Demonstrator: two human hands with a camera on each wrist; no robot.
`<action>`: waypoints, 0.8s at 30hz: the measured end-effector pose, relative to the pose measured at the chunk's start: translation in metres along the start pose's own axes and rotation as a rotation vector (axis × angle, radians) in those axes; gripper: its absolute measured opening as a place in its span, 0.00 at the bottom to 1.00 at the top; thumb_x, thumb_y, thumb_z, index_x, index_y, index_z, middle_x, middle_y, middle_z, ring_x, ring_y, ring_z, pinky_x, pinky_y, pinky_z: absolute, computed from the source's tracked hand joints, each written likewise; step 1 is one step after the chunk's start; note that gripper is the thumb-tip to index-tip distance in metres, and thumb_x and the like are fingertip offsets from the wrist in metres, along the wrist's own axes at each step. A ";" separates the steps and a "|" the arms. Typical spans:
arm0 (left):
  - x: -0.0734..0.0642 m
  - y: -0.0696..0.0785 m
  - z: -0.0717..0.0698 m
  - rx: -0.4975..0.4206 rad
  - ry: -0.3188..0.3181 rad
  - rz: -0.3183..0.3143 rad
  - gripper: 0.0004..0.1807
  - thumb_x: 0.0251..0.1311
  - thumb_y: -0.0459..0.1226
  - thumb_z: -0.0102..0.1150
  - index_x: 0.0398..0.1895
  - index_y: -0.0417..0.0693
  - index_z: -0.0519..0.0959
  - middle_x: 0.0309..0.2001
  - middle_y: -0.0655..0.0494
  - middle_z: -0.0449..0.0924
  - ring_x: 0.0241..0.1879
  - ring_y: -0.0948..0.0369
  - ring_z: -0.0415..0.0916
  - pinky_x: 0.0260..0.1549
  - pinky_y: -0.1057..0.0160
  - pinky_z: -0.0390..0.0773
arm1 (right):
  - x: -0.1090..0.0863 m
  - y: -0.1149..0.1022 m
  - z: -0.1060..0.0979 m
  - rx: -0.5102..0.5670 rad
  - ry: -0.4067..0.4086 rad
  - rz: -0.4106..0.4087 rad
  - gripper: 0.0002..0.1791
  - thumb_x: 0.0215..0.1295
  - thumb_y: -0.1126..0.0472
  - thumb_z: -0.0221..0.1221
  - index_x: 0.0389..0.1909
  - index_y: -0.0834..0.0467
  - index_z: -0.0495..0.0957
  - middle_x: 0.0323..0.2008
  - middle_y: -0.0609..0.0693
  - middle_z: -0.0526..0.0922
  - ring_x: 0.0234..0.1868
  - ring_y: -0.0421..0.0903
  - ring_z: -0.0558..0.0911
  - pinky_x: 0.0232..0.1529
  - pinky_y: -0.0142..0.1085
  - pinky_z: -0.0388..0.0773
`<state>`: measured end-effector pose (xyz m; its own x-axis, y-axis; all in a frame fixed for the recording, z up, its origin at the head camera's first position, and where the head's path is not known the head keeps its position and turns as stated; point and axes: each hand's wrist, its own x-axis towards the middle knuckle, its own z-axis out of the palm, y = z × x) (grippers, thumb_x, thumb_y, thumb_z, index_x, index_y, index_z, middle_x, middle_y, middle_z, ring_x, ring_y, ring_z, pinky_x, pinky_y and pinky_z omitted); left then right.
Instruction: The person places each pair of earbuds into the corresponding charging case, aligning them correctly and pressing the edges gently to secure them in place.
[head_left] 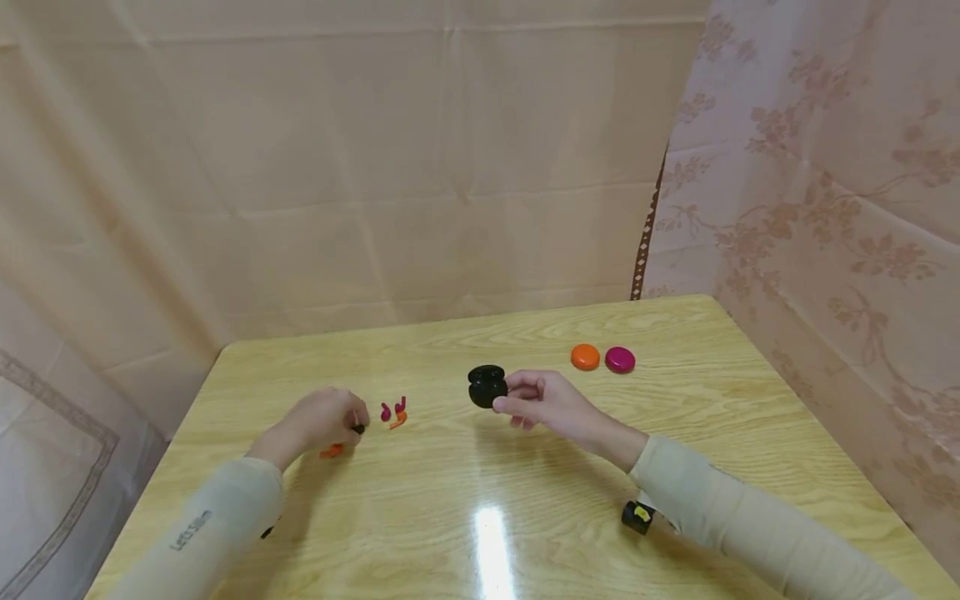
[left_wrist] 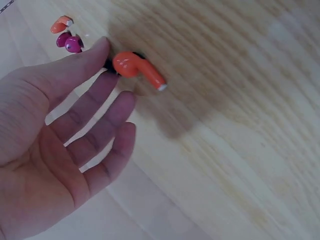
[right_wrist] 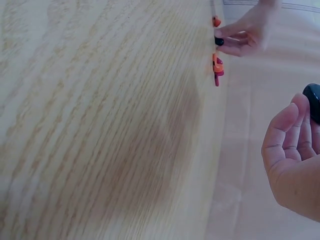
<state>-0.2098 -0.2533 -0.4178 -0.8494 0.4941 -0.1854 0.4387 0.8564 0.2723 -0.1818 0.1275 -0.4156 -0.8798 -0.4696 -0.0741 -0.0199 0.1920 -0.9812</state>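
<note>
Between thumb and fingertips, my left hand pinches a small black earbud, mostly hidden by the fingers in the left wrist view. Just beyond those fingertips lies an orange earbud on the table. My right hand grips a round black earbud case by its side, held above the table with its lid up. The right wrist view shows only part of the black case against the fingers. The case's inside is hard to make out.
Two magenta earbuds and another orange earbud lie right of my left hand. A round orange case and a magenta case sit side by side towards the back right. A black block shows below my right sleeve.
</note>
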 end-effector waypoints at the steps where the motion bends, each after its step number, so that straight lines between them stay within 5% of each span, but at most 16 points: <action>1: 0.000 0.001 0.000 -0.003 -0.011 -0.005 0.09 0.52 0.32 0.77 0.34 0.50 0.86 0.32 0.60 0.83 0.33 0.61 0.78 0.40 0.50 0.80 | 0.000 0.001 0.000 0.000 0.002 0.003 0.24 0.69 0.53 0.67 0.57 0.65 0.77 0.40 0.53 0.87 0.37 0.52 0.84 0.45 0.51 0.83; 10: 0.002 0.008 -0.006 -0.042 -0.084 -0.110 0.11 0.50 0.29 0.77 0.33 0.50 0.84 0.30 0.59 0.81 0.33 0.59 0.75 0.41 0.48 0.79 | 0.000 0.003 -0.001 -0.003 0.004 0.005 0.25 0.68 0.53 0.67 0.58 0.65 0.77 0.41 0.55 0.87 0.36 0.49 0.84 0.44 0.50 0.83; 24: 0.001 0.001 -0.002 -0.031 -0.021 -0.057 0.09 0.51 0.31 0.77 0.31 0.51 0.84 0.28 0.62 0.81 0.31 0.62 0.76 0.40 0.48 0.78 | 0.002 0.003 -0.001 0.018 0.001 0.001 0.25 0.68 0.53 0.67 0.58 0.65 0.77 0.42 0.57 0.86 0.36 0.50 0.84 0.40 0.40 0.83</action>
<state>-0.2105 -0.2523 -0.4153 -0.8662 0.4479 -0.2216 0.3802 0.8784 0.2896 -0.1847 0.1282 -0.4187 -0.8803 -0.4685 -0.0750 -0.0102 0.1767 -0.9842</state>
